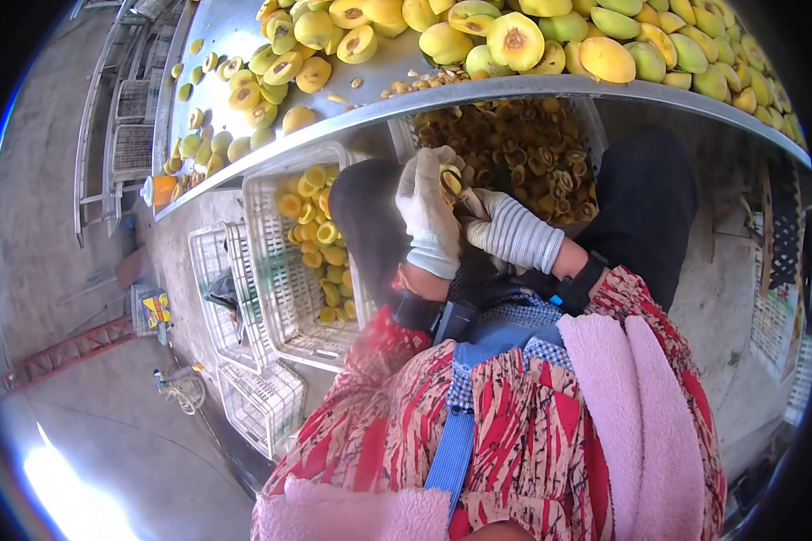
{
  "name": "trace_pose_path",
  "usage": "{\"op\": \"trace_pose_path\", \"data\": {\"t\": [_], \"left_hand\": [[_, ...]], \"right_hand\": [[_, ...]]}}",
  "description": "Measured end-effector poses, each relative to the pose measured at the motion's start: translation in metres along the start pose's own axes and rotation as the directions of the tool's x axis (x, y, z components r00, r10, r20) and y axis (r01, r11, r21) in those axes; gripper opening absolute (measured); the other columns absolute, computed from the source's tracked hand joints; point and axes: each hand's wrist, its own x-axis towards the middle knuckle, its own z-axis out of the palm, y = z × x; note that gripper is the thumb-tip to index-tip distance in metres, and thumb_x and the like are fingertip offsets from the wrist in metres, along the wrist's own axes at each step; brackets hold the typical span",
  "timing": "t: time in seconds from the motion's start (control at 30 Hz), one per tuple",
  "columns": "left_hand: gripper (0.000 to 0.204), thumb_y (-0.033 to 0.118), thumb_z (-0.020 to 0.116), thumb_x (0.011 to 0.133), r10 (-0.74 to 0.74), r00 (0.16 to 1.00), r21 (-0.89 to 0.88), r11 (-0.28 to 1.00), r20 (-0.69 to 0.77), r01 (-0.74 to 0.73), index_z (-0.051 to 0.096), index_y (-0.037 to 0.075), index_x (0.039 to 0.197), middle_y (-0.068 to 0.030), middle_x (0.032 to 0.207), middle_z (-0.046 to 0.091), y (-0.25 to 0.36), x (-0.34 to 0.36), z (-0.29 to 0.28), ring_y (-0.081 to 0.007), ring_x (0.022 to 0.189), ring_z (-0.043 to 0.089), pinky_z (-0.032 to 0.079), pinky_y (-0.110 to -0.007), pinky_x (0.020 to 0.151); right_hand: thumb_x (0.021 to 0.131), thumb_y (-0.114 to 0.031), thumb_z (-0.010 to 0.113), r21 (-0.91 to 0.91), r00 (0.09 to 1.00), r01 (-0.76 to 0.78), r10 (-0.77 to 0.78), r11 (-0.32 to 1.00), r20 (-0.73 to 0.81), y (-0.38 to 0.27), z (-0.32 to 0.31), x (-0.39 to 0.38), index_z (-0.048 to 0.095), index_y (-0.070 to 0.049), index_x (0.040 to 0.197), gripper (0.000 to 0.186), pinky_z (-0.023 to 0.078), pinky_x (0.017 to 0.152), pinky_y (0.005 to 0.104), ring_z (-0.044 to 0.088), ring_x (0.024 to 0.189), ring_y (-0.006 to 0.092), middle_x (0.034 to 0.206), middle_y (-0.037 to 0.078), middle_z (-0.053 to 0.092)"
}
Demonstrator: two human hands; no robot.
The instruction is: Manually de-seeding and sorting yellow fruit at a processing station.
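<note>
The gloved left hand (pixel 424 206) pinches a stone-fruit half (pixel 451 182) above brown scraps (pixel 525 149), its long axis seemingly running far to near. The gloved right hand (pixel 512 231) curls just to its near right; fingers and shadow hide their contact, so whether it grips a tool I cannot tell.

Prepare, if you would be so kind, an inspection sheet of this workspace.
Surface: metal table, bearing yellow-green fruit, many halved.
Job's things: cut fruit piece in hand; brownish pieces heaped beneath the table's edge; yellow pieces in a white crate.
Clutter: more white crates at left.
Hands: both gloved; left hand holds the fruit piece, right hand close against it; any tool unclear.
Cables: pale coil, cord or hose unclear.
Surroundings: concrete floor, red metal frame.
</note>
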Motion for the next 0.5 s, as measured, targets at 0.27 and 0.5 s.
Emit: {"op": "trace_pose_path", "data": {"t": [0.27,0.5], "left_hand": [[0.048,0.045,0.049,0.092,0.036,0.996,-0.226,0.974,0.081,-0.017,0.055,0.000,0.107,-0.0129,0.102,0.057,-0.004,0.000,-0.002,-0.0282,0.093,0.058,0.048,-0.042,0.083],[0.046,0.044,0.049,0.092,0.026,0.993,-0.172,0.985,0.111,-0.007,0.056,0.000,0.105,-0.0135,0.099,0.058,-0.002,-0.010,-0.002,-0.0292,0.091,0.058,0.048,-0.043,0.082]], "right_hand": [[0.077,-0.010,0.056,0.031,0.924,0.279,-0.260,0.960,-0.280,0.025,0.022,0.000,0.054,-0.005,0.094,0.018,0.047,0.070,0.0338,0.056,0.073,0.0243,0.080,0.014,0.057],[0.080,-0.015,0.055,-0.126,0.932,0.271,-0.293,0.954,-0.215,0.035,0.021,0.002,0.054,-0.002,0.096,0.021,0.047,0.070,0.0355,0.056,0.071,0.0283,0.080,0.018,0.058]]}}
